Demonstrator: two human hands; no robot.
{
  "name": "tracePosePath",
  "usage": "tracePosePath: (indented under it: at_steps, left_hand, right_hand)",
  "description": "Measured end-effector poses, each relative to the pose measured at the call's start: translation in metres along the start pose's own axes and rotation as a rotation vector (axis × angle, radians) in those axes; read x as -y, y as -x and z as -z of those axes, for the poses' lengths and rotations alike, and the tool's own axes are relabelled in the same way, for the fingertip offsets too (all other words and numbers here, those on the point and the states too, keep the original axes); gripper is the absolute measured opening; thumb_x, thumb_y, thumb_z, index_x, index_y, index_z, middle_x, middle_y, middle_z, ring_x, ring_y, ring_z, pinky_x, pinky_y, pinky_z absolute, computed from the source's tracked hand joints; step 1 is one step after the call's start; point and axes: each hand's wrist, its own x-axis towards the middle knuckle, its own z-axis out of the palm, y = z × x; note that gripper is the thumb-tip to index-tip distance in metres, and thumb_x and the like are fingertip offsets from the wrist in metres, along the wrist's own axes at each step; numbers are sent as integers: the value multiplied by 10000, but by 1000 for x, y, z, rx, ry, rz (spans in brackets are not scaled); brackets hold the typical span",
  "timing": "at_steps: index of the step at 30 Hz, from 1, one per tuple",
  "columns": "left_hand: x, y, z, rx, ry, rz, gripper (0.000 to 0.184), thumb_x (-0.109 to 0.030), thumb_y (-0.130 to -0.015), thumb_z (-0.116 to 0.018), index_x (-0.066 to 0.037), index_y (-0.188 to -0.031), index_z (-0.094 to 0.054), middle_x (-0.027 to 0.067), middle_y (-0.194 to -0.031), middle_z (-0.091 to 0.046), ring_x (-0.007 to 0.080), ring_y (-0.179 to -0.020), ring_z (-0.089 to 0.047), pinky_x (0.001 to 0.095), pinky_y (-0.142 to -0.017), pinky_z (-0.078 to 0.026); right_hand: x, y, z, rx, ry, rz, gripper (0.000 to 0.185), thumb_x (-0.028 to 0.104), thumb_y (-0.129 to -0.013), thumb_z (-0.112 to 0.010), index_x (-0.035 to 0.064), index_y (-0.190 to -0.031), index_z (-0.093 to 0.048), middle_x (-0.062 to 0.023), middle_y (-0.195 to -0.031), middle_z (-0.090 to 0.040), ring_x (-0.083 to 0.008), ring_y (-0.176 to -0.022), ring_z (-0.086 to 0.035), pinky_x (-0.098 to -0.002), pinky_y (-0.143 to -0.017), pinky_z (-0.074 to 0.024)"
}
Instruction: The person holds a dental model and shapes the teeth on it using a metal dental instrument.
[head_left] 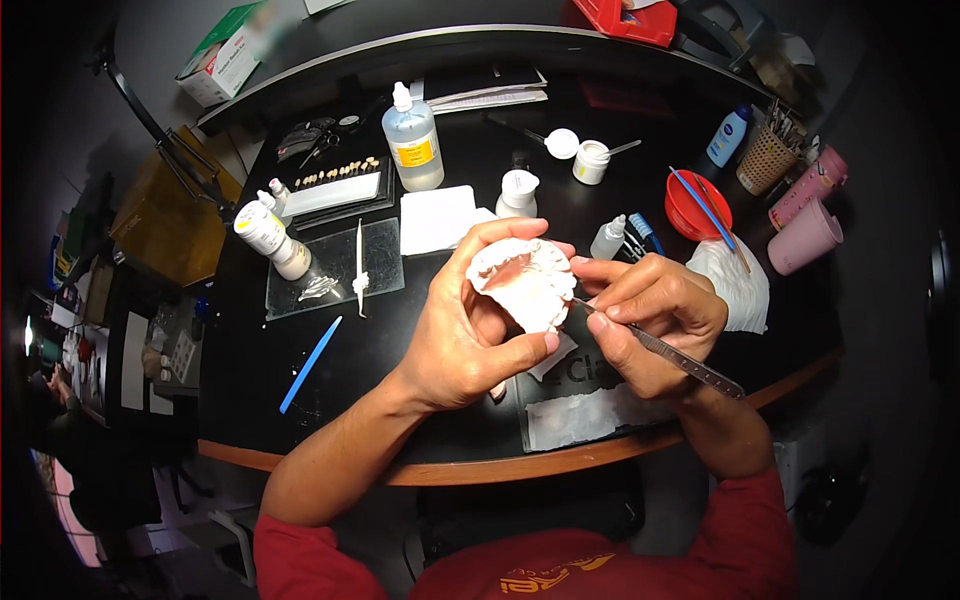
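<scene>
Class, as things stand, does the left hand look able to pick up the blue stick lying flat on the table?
Probably not: the left hand is occupied holding the white dental model. If freed, it likely could, since the blue stick lies nearby with nothing visible on top.

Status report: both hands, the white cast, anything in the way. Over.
Left hand gripping white cast, raised above desk. Right hand holding metal tool, tip by the cast's edge, contact unclear. Nothing seen blocking the tool.
</scene>
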Motion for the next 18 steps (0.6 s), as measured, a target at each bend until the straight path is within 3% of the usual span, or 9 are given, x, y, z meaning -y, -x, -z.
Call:
tracePosePath:
  at_steps: [8, 11, 14, 18]
  left_hand:
    - [1, -1, 1, 29, -47, -27, 870, 152, -763, -788, -26, -1507, -373, 187, -1424, -533, 231, -1284, -579, 386, -1060, -520]
    - [1, 0, 0, -6, -51, -27, 874, 149, -756, -808, -26, -1495, -376, 195, -1434, -528, 226, -1257, -598, 381, -1036, -542]
    - [1, 0, -3, -82, -66, -34, 833, 147, -758, -808, -24, -1461, -397, 206, -1437, -529, 222, -1237, -616, 363, -1017, -565]
    - [8, -1, -4, -144, -321, -239, 757, 137, -769, -800, -15, -1409, -425, 216, -1426, -542, 219, -1243, -621, 336, -1013, -577]
  right_hand:
    - [0, 1, 0, -12, 18, 23, 183, -157, -751, -713, -5, -822, -642, -124, -769, -696, -169, -705, -709, -535, -948, -620]
    - [1, 9, 1, -30, 45, 3, 174, -131, -825, -716, 9, -890, -637, -148, -870, -699, -345, -1043, -752, -451, -970, -609]
    - [2, 7, -6, -94, 32, -13, 181, -152, -755, -721, -5, -833, -650, -127, -782, -701, -184, -737, -725, -503, -928, -632]
    - [-1, 7, -10, -64, -26, -40, 165, -138, -764, -733, -11, -831, -650, -130, -791, -706, -195, -753, -735, -463, -885, -652]
